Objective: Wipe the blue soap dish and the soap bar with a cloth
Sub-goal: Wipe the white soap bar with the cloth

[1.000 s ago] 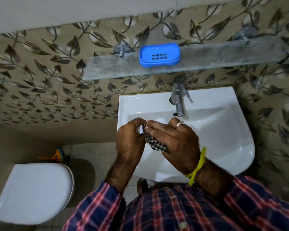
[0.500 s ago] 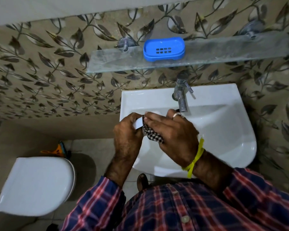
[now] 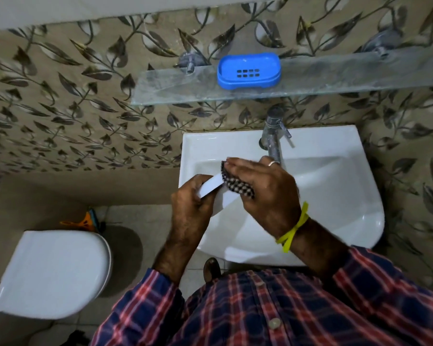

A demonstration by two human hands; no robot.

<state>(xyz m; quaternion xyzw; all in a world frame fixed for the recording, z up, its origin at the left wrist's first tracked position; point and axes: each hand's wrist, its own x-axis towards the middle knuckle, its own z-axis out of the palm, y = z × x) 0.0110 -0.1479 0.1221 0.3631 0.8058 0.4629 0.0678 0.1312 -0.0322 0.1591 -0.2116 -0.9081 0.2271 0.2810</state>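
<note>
left hand [image 3: 189, 203] grips the soap bar [image 3: 209, 186]; right hand [image 3: 267, 193], fingers nearly straight, presses the cloth [image 3: 236, 184] against it.

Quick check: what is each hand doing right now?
Left hand: grips the soap bar.
Right hand: fingers fairly straight, pressing the cloth against the soap.
</note>
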